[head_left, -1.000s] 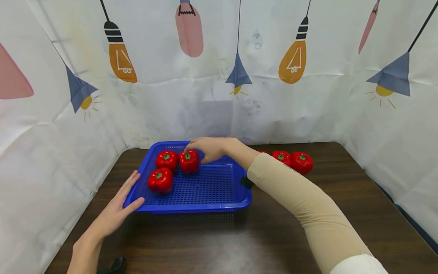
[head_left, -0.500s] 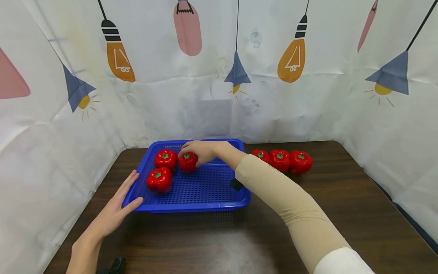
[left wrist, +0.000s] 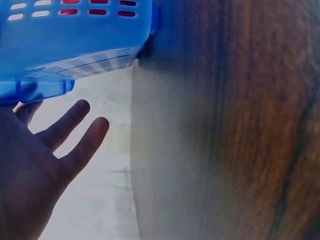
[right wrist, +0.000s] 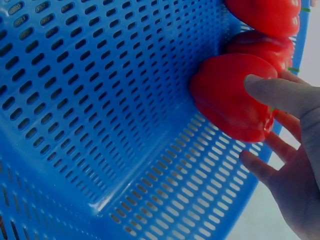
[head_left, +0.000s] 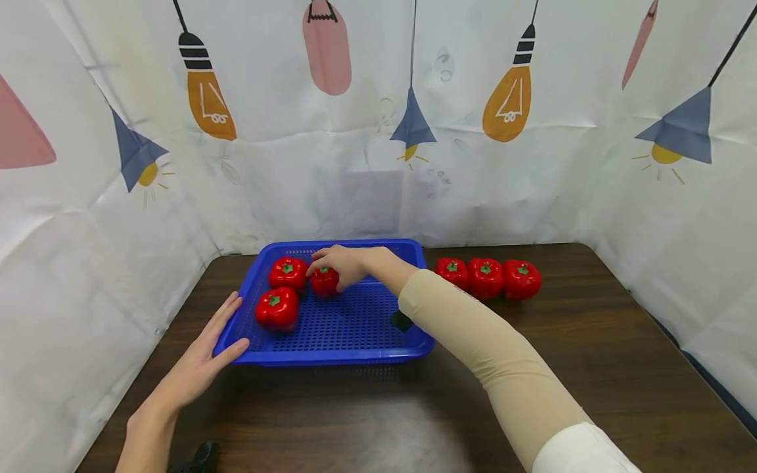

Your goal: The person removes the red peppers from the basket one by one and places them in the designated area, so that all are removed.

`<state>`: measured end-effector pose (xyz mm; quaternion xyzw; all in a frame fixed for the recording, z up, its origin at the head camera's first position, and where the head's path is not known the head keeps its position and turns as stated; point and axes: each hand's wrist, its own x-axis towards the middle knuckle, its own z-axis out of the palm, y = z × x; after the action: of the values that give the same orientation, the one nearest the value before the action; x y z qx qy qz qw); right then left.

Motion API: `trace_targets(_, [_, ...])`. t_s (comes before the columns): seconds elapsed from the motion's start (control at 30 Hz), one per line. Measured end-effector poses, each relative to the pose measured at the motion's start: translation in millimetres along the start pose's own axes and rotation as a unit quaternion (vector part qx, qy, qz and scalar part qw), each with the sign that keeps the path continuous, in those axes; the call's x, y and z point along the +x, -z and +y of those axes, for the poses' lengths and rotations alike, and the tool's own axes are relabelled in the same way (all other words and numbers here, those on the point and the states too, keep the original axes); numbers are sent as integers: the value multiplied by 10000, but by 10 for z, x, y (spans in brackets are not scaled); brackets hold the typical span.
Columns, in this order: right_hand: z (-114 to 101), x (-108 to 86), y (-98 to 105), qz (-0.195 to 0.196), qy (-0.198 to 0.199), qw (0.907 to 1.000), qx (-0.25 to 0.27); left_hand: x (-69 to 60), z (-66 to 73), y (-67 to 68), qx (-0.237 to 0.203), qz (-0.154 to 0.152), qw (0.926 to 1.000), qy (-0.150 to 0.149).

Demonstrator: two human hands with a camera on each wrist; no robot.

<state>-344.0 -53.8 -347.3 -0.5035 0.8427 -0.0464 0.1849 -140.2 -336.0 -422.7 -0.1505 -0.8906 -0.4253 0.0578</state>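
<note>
A blue perforated plastic basket (head_left: 319, 358) holds three shiny red bell peppers with green stems. My right hand (head_left: 345, 265) grips the rear right pepper (head_left: 324, 282) from above; in the right wrist view, the thumb presses on this pepper (right wrist: 227, 97) and fingers reach round its far side. The other two peppers lie to its left, one at the back (head_left: 288, 273) and one nearer the front (head_left: 277, 310). At the basket's front left corner, my left hand (head_left: 198, 364) rests against the rim with fingers extended and thumb spread.
Several things share the dark wooden table (head_left: 367, 420): a row of three more red peppers (head_left: 485, 278) stands right of the basket, and a small black object (head_left: 204, 458) is at the near left. White printed curtains (head_left: 367, 197) enclose the table's back and sides.
My right hand has come down and left onto the rear right pepper, its fingers closing round it. The sleeve has shifted left, uncovering the row outside the basket. My left hand stays put.
</note>
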Motion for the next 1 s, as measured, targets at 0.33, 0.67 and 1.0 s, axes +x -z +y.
trace_targets(0.33, [-29,22,-2,218,78,9996,171,4,-4,1,23,24,10000,16])
trace_targets(0.67, [-30,14,7,241,291,9993,44,17,19,11,19,10,10000,12])
trace_targets(1.0, [-46,-79,19,100,211,9997,30,11,22,13,20,28,10000,-6])
